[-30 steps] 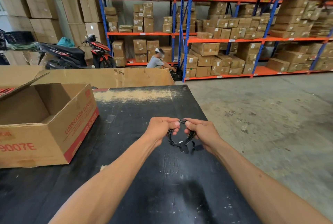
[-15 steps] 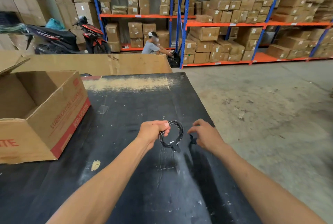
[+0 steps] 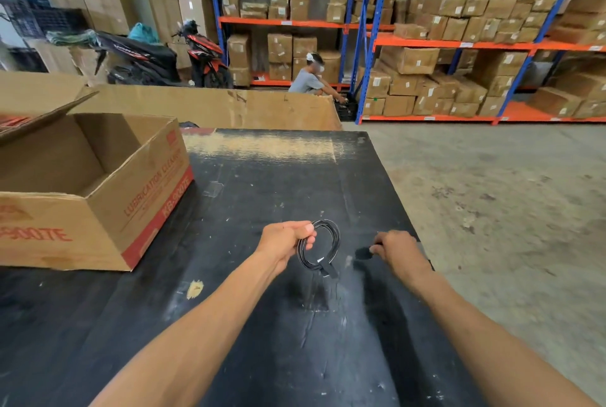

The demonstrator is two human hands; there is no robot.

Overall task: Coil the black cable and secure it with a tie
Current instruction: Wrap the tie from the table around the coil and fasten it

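The black cable [image 3: 332, 242] is wound into a small round coil, with a flat black connector end hanging at its bottom. My left hand [image 3: 285, 242] grips the coil's left side and holds it above the black table [image 3: 282, 177]. To the right, near the table's right edge, my right hand [image 3: 396, 251] pinches a small dark piece [image 3: 362, 253] against the tabletop; whether it is the tie is unclear. The two hands are apart.
An open cardboard box [image 3: 108, 190] with red print stands on the table's left side. A long cardboard sheet [image 3: 210, 106] runs behind the table. Concrete floor [image 3: 492, 193] lies to the right. A seated person [image 3: 310, 80], a motorbike and box-filled racks are far behind.
My right hand let go of the coil and moved right to the small dark piece on the table. My left hand keeps the coil. The camera tilted downward.
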